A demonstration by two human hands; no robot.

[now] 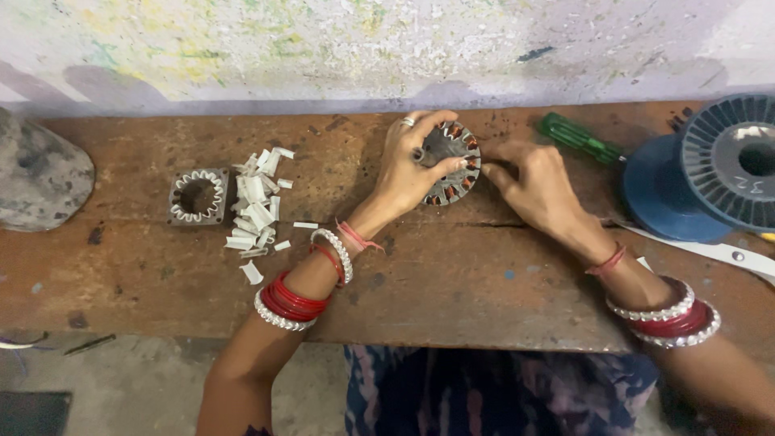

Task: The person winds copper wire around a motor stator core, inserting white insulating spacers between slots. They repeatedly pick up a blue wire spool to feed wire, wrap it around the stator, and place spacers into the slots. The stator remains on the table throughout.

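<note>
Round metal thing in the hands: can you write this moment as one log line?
left hand: gripping round wound stator | right hand: fingertips at its right edge | beside: white paper slips, second stator, green screwdriver

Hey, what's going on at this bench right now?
A person is working at a worn wooden bench. Their left hand holds a round metal motor core with copper windings flat on the wood, while the right hand touches its right edge. To the left sit a second, empty core and a pile of white paper slips. A green screwdriver and a blue spool lie to the right.
</note>
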